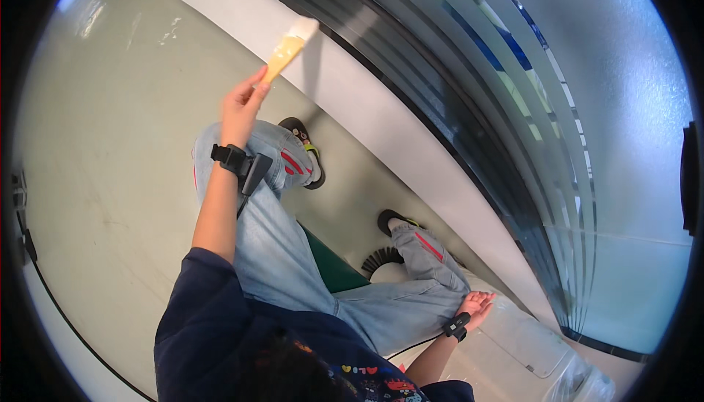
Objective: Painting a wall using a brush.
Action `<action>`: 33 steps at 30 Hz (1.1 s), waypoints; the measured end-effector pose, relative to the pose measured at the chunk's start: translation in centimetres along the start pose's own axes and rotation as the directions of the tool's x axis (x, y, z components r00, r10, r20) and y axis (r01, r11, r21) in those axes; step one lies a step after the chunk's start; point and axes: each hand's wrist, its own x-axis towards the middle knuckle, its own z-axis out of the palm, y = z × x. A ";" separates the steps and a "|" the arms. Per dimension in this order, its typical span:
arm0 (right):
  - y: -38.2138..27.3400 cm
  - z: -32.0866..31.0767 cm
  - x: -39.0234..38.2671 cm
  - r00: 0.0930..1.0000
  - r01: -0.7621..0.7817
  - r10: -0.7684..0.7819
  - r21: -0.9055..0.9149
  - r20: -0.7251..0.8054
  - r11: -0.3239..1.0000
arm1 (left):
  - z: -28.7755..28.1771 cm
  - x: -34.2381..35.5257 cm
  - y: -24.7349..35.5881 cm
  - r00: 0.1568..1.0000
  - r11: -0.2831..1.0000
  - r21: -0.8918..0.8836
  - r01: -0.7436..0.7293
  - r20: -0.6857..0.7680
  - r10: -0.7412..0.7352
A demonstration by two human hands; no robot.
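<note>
My left hand (243, 106) is raised and closed on the handle of a brush (285, 53) with a pale yellow handle and whitish head, held up over the white ledge (352, 119) along a dark-framed frosted glass panel (623, 145). Whether the head touches the ledge I cannot tell. My right hand (477, 308) rests palm up by my right knee, fingers loosely bent and apart, holding nothing. Black devices are strapped on both wrists.
I sit with legs bent on a green seat (326, 257) over a pale green floor (110, 145). A round black-bristled object (378, 261) lies between my feet. A translucent plastic bin (524, 354) is at my right. A black cable (81, 329) runs along the left.
</note>
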 end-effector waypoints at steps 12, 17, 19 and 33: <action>0.0 0.0 -0.3 1.000 0.000 0.001 -0.019 0.030 1.000 | 0.5 -1.7 0.8 0.956 0.875 0.484 -0.007 0.260 -0.136; -0.2 0.2 -0.3 0.997 0.062 -0.062 0.016 0.034 0.998 | 4.6 -4.5 5.9 0.969 0.991 0.136 -0.019 0.247 -0.016; 0.3 0.5 -0.1 0.999 0.040 -0.040 0.066 -0.007 0.997 | 3.9 -5.9 6.6 0.960 0.989 0.148 0.019 0.274 -0.059; 6.4 8.6 6.1 0.969 -0.200 0.242 -0.414 0.050 0.888 | 2.5 -3.3 32.1 0.875 0.821 0.326 -0.469 0.296 0.382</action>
